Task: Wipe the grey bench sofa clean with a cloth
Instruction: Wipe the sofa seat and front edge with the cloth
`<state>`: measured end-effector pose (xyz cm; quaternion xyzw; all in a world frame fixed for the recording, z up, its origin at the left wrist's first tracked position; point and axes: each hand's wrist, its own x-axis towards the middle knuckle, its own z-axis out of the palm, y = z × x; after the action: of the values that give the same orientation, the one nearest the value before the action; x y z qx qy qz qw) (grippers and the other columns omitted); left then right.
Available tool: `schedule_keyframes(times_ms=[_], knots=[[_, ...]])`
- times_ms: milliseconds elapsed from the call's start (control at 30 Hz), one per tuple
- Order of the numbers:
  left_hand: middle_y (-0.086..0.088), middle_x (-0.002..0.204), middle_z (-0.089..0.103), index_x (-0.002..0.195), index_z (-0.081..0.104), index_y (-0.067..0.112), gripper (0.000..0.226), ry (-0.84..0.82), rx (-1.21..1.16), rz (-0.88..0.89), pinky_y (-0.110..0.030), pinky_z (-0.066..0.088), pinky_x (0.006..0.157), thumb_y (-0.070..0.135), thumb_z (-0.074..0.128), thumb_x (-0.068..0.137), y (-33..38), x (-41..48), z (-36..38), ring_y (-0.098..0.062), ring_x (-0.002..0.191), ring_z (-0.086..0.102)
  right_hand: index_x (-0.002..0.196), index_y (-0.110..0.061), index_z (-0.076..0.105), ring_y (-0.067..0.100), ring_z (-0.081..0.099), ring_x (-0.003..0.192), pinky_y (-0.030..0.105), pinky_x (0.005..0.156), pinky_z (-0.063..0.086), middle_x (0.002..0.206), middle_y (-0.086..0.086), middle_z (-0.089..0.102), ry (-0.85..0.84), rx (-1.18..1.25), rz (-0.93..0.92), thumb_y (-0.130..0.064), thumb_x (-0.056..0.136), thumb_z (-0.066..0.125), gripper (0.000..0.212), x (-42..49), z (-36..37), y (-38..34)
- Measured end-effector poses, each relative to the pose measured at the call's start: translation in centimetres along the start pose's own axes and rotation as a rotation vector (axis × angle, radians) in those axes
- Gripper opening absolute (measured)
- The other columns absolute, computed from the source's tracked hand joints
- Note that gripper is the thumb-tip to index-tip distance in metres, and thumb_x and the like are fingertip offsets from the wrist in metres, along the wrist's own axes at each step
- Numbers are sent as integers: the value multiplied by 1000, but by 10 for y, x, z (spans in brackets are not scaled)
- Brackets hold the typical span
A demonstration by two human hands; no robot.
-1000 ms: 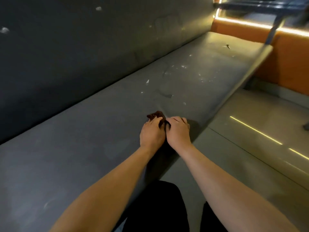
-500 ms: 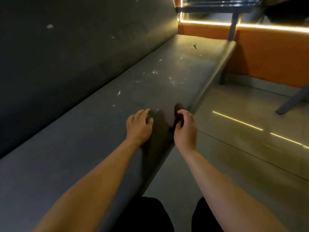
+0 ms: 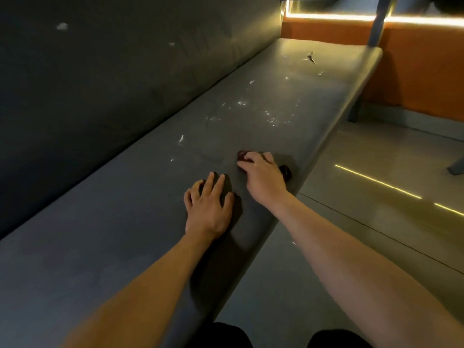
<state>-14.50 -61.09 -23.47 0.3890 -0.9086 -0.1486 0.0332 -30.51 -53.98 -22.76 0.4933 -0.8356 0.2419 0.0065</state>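
Observation:
The grey bench sofa (image 3: 130,222) runs from near left to far right, with a dark backrest (image 3: 105,79) on its left. White specks and crumbs (image 3: 271,119) dot the seat further along. My right hand (image 3: 263,177) presses a small dark reddish-brown cloth (image 3: 286,170) onto the seat near the front edge; the cloth shows at my fingertips and beside my palm, the rest is hidden. My left hand (image 3: 208,207) lies flat on the seat with fingers spread, holding nothing, just left of and nearer than the right hand.
A larger scrap of debris (image 3: 311,57) lies near the bench's far end. An orange wall (image 3: 414,79) with a lit strip stands behind it. Tiled floor (image 3: 376,209) with yellow light lines lies to the right. A metal leg (image 3: 376,23) rises at the far end.
My hands have come apart. The right hand took the cloth from the seat's edge and moved it onto the seat, further along. The left hand spread flat on the seat.

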Motion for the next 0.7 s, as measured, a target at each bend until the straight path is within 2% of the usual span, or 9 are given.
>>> schedule_keyframes(times_ms=[100,167,300,400,467,567,633,700], knots=[[8,169,3,159,14,39,59,-6,1,-9,-52,-2,124,59,23,103,0,1,1,-23,154,-2,132,-19,64,34,37,122,43,109,33,136,5,47,48,-65,260,-13,97,53,37,15,-19,30],[8,169,4,158,14,39,59,5,0,-4,-52,-2,124,58,23,104,1,1,2,-22,154,-2,130,-16,64,36,39,120,43,107,35,134,9,47,36,-49,318,-13,96,55,35,19,-20,30],[6,169,6,158,17,37,57,42,-8,9,-52,-1,124,54,23,104,3,-3,2,-24,153,0,132,-16,63,29,49,120,40,107,41,129,8,55,-29,116,117,-16,98,54,35,-1,4,-15],[4,169,9,158,19,37,56,62,-11,16,-53,2,123,54,22,104,3,-6,1,-24,153,2,131,-19,65,26,53,118,41,108,42,127,5,60,-50,145,-25,-18,100,52,34,-14,9,-25],[6,169,8,157,19,38,57,41,-2,18,-53,1,124,57,22,104,1,-5,0,-25,154,1,131,-18,65,26,54,118,42,107,43,126,5,61,10,73,4,-16,99,54,34,-7,2,-9],[7,169,6,158,17,39,59,12,7,6,-53,-1,124,60,22,103,0,-2,0,-23,154,0,129,-15,65,32,49,118,43,104,44,126,10,57,59,5,204,-14,97,56,33,7,-10,18],[7,169,6,158,17,39,59,17,8,7,-53,-1,124,59,23,103,1,-2,0,-23,154,0,121,-13,68,33,49,116,43,102,45,122,11,57,61,4,263,-15,96,57,27,8,-10,11],[6,169,8,157,18,38,58,35,-1,15,-52,-1,124,58,23,103,2,-4,1,-23,153,0,109,-13,70,30,53,111,41,98,47,114,10,59,46,31,248,-18,95,57,19,-1,-5,-12]])
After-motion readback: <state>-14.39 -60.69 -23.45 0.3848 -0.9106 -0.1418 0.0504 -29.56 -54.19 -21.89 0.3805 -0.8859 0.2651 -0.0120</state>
